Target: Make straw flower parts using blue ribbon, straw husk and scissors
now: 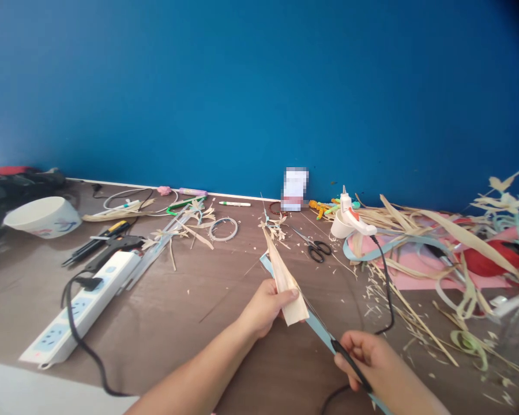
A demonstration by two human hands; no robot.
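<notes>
My left hand (263, 305) pinches a pale, dry husk-like leaf (277, 262) between thumb and fingers, its narrow end pointing away from me. Behind the leaf runs a light blue strip (319, 327), which passes down beneath my right hand. Black-handled scissors (348, 358) are in my right hand (365, 360), with fingers around the handles. Their blades point up and left and reach the leaf's right edge near my left thumb; how far apart the blades are is hard to make out.
A white power strip (86, 300), a glue gun (116, 248) and a white bowl (43, 216) stand left. Other scissors (313, 245) lie ahead, near a phone-like screen (294, 189). Husk strips (415, 225) and scraps cover the right. A black cable (388, 282) runs beside my right hand.
</notes>
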